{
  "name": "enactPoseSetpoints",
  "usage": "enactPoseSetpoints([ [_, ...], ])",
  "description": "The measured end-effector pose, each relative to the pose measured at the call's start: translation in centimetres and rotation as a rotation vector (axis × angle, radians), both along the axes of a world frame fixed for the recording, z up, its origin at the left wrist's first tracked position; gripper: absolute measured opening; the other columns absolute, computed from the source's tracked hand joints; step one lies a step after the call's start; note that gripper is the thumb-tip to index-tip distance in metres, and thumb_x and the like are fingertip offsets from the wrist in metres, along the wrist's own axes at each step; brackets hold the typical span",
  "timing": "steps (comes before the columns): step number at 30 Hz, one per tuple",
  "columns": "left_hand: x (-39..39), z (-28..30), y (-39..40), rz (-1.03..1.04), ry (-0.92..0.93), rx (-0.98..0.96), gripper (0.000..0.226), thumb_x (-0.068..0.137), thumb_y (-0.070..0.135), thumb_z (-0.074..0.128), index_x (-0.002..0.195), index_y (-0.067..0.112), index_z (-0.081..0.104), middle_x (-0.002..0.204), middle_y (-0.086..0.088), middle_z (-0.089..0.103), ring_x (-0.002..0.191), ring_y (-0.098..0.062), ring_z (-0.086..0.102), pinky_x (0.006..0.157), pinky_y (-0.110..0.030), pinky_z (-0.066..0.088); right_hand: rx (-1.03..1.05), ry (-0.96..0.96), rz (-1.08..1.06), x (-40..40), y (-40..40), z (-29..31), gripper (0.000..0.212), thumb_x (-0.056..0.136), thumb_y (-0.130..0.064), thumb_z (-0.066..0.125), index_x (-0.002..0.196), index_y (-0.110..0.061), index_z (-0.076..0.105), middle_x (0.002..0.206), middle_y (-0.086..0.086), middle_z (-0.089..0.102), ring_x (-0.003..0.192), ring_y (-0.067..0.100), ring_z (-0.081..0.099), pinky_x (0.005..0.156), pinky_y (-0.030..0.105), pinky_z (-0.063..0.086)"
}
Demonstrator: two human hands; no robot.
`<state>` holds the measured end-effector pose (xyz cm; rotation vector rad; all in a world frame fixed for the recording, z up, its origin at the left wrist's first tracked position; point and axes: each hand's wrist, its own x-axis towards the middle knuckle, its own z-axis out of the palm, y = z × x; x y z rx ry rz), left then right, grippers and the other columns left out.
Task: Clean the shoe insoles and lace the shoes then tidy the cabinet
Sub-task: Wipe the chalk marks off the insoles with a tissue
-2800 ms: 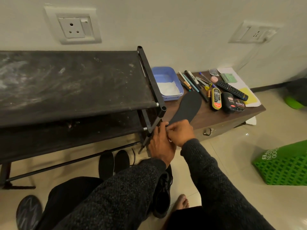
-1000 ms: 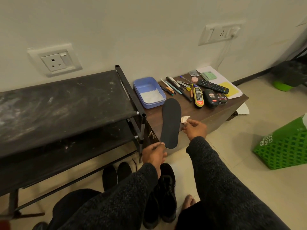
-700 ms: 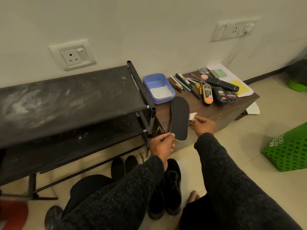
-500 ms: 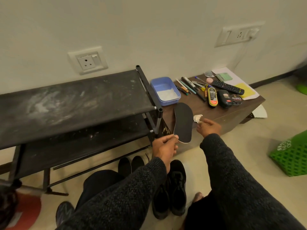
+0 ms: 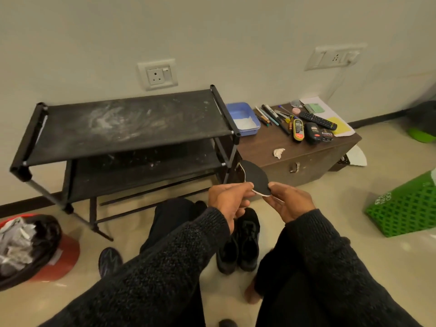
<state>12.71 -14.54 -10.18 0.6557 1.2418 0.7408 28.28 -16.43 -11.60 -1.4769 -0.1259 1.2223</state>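
Both hands hold one black insole (image 5: 256, 179) in the air, just in front of the lower corner of the rack (image 5: 132, 128). The left hand (image 5: 227, 200) pinches the near end of the insole with its grip clamped on the edge, thumb on top. The right hand (image 5: 289, 202) holds the same end from the 3 o'clock side, its thumb pressed on the rim and the other fingers curled below. The insole points away toward 11 o'clock, and a pale edge shows along its left side.

A white wad (image 5: 279, 152) lies alone on the brown counter (image 5: 313, 156), at 1 o'clock from the hands and well apart from them. At the far side of the counter stand a blue tray (image 5: 243, 119) with something white inside, a row of pens (image 5: 271, 118), a remote (image 5: 318, 120) and some polish tins (image 5: 312, 133).

On the floor, at 6 o'clock under the hands, a pair of black shoes (image 5: 238, 246) stands side by side. A red bin (image 5: 56, 260) with a black bag is at 8 o'clock, and a green basket (image 5: 405, 208) at 3 o'clock.
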Motion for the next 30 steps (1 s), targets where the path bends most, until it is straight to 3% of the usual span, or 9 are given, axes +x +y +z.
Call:
enactPoseSetpoints([
  [5, -5.9, 2.6, -3.5, 0.002, -0.054, -0.024, 0.018, 0.086, 0.026, 0.081, 0.098, 0.013, 0.078, 0.087, 0.000, 0.080, 0.064, -0.007, 0.063, 0.061, -0.021, 0.051, -0.024, 0.151, 0.106, -4.8, -2.7, 1.5, 0.007, 0.092, 0.005, 0.065, 0.098, 0.005, 0.065, 0.101, 0.024, 0.072, 0.084, 0.025, 0.073, 0.063, 0.026, 0.063],
  [9, -11.8, 3.1, -4.9, 0.066, -0.088, -0.038, 0.028, 0.085, 0.030, 0.081, 0.107, 0.013, 0.077, 0.094, 0.000, 0.080, 0.070, -0.007, 0.066, 0.067, -0.022, 0.053, -0.019, 0.167, 0.240, -9.9, -2.5, 1.8, 0.008, 0.090, 0.004, 0.068, 0.096, 0.005, 0.065, 0.097, 0.020, 0.071, 0.073, 0.020, 0.075, 0.058, 0.023, 0.060],
  [15, -19.7, 1.8, -6.5, 0.220, -0.085, -0.078, 0.028, 0.085, 0.032, 0.081, 0.107, 0.016, 0.076, 0.097, 0.003, 0.080, 0.083, -0.011, 0.066, 0.077, -0.027, 0.052, -0.064, 0.131, 0.449, -17.5, -1.3, 1.3, 0.025, 0.088, 0.003, 0.071, 0.111, 0.010, 0.065, 0.096, 0.020, 0.071, 0.072, 0.020, 0.074, 0.057, 0.023, 0.059],
  [19, -23.4, -0.8, -7.5, 0.351, -0.093, -0.153, 0.023, 0.086, 0.029, 0.080, 0.104, 0.017, 0.076, 0.096, 0.002, 0.080, 0.082, -0.011, 0.065, 0.077, -0.028, 0.051, -0.127, 0.084, 0.554, -22.1, -0.5, -0.2, 0.025, 0.088, 0.004, 0.070, 0.112, 0.010, 0.064, 0.086, 0.019, 0.074, 0.071, 0.022, 0.075, 0.056, 0.026, 0.061],
  [26, -26.5, -8.0, -6.9, 0.471, -0.046, -0.311, 0.018, 0.091, 0.027, 0.075, 0.104, 0.015, 0.075, 0.096, 0.003, 0.080, 0.082, -0.012, 0.064, 0.076, -0.027, 0.050, -0.336, 0.014, 0.708, -27.6, 0.9, -5.7, 0.020, 0.093, 0.006, 0.063, 0.113, 0.009, 0.060, 0.094, 0.023, 0.070, 0.081, 0.028, 0.075, 0.059, 0.031, 0.062],
  [30, -27.2, -12.8, -5.3, 0.500, -0.028, -0.432, 0.020, 0.097, 0.023, 0.066, 0.111, 0.011, 0.072, 0.111, -0.002, 0.076, 0.082, -0.012, 0.060, 0.064, -0.021, 0.048, -0.445, -0.113, 0.778, -30.0, 2.5, -9.9, 0.017, 0.091, 0.016, 0.060, 0.108, 0.011, 0.061, 0.099, 0.020, 0.066, 0.085, 0.029, 0.073, 0.063, 0.031, 0.062],
])
